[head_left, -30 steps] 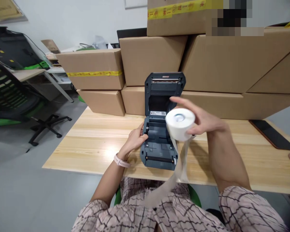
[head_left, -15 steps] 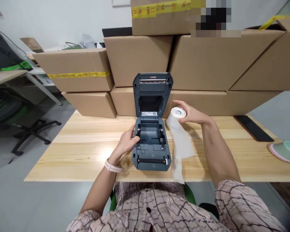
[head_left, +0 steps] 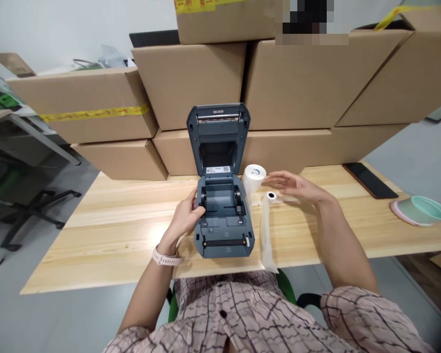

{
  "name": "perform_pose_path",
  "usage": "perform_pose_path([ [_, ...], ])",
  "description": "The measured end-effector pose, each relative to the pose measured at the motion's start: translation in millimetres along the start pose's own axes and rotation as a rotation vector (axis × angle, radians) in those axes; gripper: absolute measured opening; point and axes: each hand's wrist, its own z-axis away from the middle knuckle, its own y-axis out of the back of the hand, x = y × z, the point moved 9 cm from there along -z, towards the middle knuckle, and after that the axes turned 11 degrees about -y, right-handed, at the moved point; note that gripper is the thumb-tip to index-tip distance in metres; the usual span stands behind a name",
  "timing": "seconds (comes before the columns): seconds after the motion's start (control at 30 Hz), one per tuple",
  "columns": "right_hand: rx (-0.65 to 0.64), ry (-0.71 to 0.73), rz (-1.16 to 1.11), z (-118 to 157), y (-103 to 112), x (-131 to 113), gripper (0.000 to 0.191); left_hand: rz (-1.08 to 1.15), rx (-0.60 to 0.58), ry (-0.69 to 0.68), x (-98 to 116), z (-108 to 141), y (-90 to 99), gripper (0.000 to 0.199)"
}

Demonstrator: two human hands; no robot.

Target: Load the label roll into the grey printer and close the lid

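A dark grey label printer lies on the wooden table with its lid raised and its roll bay bare. My left hand grips the printer's left side, thumb over the rim and fingers along the outer wall. To the printer's right stands a white label roll on end. My right hand is just right of that roll, fingers stretched out and holding nothing; whether the fingertips touch it I cannot tell. Nearer me, a thinner paper roll with a dark core trails a strip toward the front edge.
Stacked cardboard boxes wall off the table's back. A black phone and a mint-green bowl-like item lie on the right side of the wooden table. A dark office chair stands beyond the left side.
My right hand has let go of the white label roll and drawn back to the right. The roll now stands close beside the printer, and the thinner roll shows. The camera view has shifted.
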Motion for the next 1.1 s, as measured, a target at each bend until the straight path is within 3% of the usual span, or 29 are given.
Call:
perform_pose_path([
  [0.1,-0.073,-0.109,0.035,14,-23,16,0.062,-0.016,-0.004,0.005,0,0,-0.6,0.082],
  [0.17,-0.076,-0.122,0.041,22,-38,9,0.06,-0.029,-0.001,0.007,1,0,-0.4,0.082],
  [0.27,-0.096,0.018,0.104,36,-64,-36,0.06,-0.066,0.003,0.011,5,0,-0.1,0.081],
  [0.4,-0.012,0.269,0.498,46,-117,-105,0.051,-0.096,0.011,0.021,7,1,-0.5,0.079],
  [0.47,0.064,0.34,0.74,39,-146,-120,0.048,-0.086,0.019,0.017,7,1,-0.8,0.079],
  [0.57,0.114,0.373,0.971,22,-176,-117,0.046,-0.061,0.027,0.008,4,1,-1.4,0.079],
  [0.73,0.177,0.44,0.936,21,-181,-107,0.048,-0.052,0.028,-0.001,3,0,-1.7,0.079],
  [0.9,0.237,0.594,0.84,53,-189,-107,0.024,-0.061,0.033,0.011,4,1,-1.0,0.077],
  [1.1,0.312,0.678,0.932,94,-208,-104,0.029,-0.025,0.03,-0.017,6,2,-1.9,0.074],
])
